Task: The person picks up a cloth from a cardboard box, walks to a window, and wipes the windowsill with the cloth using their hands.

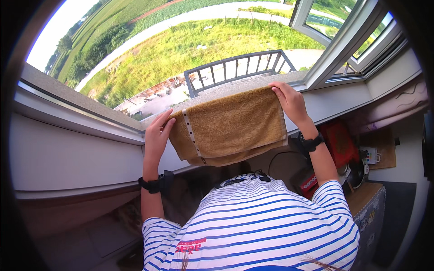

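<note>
A brown terry towel (237,125), folded over along its top edge, hangs stretched between my two hands. Near its left side runs a pale band with dark dots. My left hand (157,130) pinches the upper left corner between thumb and fingers. At the upper right corner, my right hand (289,100) grips the cloth, its thumb on the near side. Behind the towel lies the white window sill (342,105), partly hidden by it. Whether the cloth touches the sill, I cannot tell.
An open window sash (325,20) stands at the upper right. Beyond the sill is a dark metal railing (234,69). To my right are a red cloth (339,145), a dark pan (357,172) and a wooden-topped cabinet (366,196). A pale wall (74,152) borders the left.
</note>
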Tool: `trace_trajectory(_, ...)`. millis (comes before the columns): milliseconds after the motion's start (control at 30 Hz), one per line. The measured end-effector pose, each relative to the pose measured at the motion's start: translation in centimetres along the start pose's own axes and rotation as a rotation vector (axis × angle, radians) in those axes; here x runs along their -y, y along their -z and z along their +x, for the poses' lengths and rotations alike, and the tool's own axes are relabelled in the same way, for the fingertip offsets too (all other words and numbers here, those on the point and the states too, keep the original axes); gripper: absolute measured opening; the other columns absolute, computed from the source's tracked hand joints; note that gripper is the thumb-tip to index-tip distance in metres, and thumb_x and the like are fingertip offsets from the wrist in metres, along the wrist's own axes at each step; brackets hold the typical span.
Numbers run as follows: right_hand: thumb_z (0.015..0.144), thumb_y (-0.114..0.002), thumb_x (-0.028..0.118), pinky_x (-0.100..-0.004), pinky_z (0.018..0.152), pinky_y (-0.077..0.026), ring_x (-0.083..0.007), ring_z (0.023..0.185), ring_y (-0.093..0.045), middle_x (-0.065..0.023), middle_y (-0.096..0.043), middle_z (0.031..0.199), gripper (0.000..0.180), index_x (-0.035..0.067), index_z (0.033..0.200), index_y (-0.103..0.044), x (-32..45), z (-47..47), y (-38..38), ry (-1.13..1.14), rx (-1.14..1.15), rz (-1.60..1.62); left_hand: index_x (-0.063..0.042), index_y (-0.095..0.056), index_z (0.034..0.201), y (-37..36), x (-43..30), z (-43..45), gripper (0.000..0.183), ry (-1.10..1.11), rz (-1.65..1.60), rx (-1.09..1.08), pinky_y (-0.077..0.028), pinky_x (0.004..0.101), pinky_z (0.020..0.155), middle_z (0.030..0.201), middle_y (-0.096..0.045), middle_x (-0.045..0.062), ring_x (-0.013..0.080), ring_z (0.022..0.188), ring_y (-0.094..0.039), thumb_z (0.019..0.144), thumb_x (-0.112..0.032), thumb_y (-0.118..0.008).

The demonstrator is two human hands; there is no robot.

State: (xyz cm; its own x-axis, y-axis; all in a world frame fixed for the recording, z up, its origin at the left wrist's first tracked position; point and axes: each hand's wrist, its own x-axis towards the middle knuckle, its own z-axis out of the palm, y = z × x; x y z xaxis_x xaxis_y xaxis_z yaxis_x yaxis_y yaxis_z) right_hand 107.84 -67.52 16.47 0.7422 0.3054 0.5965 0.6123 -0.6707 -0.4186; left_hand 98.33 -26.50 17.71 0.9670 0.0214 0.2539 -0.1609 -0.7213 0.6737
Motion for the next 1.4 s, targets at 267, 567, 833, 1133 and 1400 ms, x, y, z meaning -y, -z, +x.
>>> trace_trajectory(267, 0.094, -0.065, 0.024, -0.0421, 0.078, -0.053, -0.0319, 0.09, -0.065, -0.0101, -0.062, 0.106, 0.031, 0.01, 0.12, -0.061, -1.7, -8.7, -3.7, -0.531, 0.368, -0.005, -0.003, -0.063, 0.12, -8.6, 5.1, -6.5, 0.038, 0.294, 0.014, 0.129, -0.052, 0.0378, 0.077, 0.103, -0.067, 0.013, 0.0269, 0.088, -0.066, 0.088, -0.02, -0.072)
trace_trajectory(567, 0.086, -0.073, 0.022, -0.0397, 0.076, -0.053, -0.0304, 0.085, -0.065, -0.0104, -0.066, 0.092, 0.037, 0.005, 0.117, -0.064, -2.0, -10.5, -5.0, -0.615, 0.29, -0.01, -0.001, -0.065, 0.11, -10.4, 5.6, -6.9, 0.029, 0.262, 0.12, -0.015, -0.051, 0.0363, 0.074, 0.094, -0.063, 0.013, 0.0262, 0.083, -0.062, 0.087, -0.018, -0.072)
trace_trajectory(833, 0.089, -0.071, 0.017, -0.0329, 0.07, -0.052, -0.0179, 0.075, -0.066, -0.0083, -0.07, 0.094, 0.024, 0.003, 0.107, -0.066, -3.6, -8.9, -4.1, -0.663, 0.236, 0.247, -0.002, -0.06, 0.108, -8.3, 3.5, -5.1, 0.019, 0.356, -0.192, -0.03, -0.05, 0.0327, 0.072, 0.088, -0.064, 0.01, 0.0171, 0.08, -0.061, 0.098, -0.018, -0.062)
trace_trajectory(1133, 0.098, -0.059, 0.004, -0.0257, 0.068, -0.051, -0.0068, 0.082, -0.062, -0.0046, -0.066, 0.106, 0.016, 0.0, 0.113, -0.054, -2.9, -4.8, -1.4, -0.55, 0.133, 0.604, -0.004, -0.049, 0.116, -6.5, 2.5, -2.2, 0.015, 0.14, -0.458, -0.155, -0.05, 0.0235, 0.064, 0.124, -0.067, 0.011, 0.0097, 0.078, -0.059, 0.106, -0.016, -0.047)
trace_trajectory(1400, 0.097, -0.059, -0.002, -0.0241, 0.083, -0.053, -0.0084, 0.102, -0.064, -0.0045, -0.069, 0.109, 0.021, 0.004, 0.117, -0.06, 1.7, -2.3, 3.1, -0.318, -0.125, 0.663, -0.003, -0.046, 0.116, -2.6, -1.2, -3.4, 0.012, -0.116, -0.365, -0.385, -0.055, 0.0294, 0.083, 0.12, -0.066, 0.022, 0.0215, 0.103, -0.066, 0.106, -0.01, -0.045)
